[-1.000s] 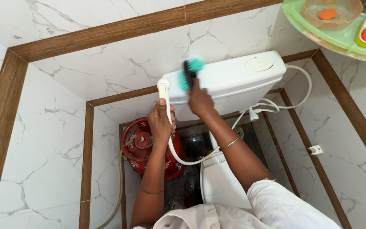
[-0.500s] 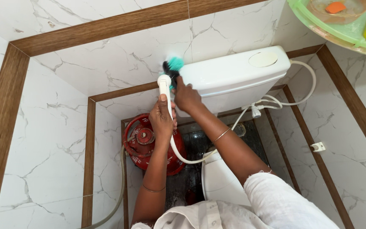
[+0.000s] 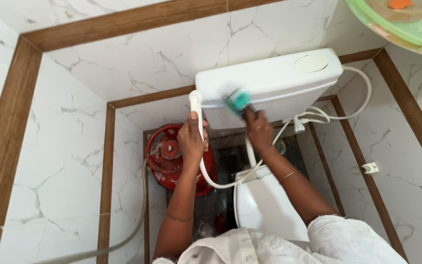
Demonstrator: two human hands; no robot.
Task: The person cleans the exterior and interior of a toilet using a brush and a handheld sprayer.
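A white toilet cistern (image 3: 269,80) hangs on the marble wall above the white toilet lid (image 3: 264,205). My right hand (image 3: 259,131) grips a brush with teal bristles (image 3: 238,101), its head pressed against the cistern's front face. My left hand (image 3: 192,142) holds a white hand sprayer (image 3: 196,105) upright just left of the cistern, its nozzle next to the tank's left corner. The sprayer's white hose (image 3: 223,183) loops down between my arms.
A red gas cylinder (image 3: 172,156) stands on the dark wet floor, left of the toilet. White hoses (image 3: 355,105) curl at the cistern's right. A green corner shelf (image 3: 401,29) with soap dishes juts out top right. A grey hose (image 3: 133,230) runs down left.
My right hand brought the brush from the cistern's top left corner down to its front face. The view shifted slightly right; my left hand kept the sprayer in place.
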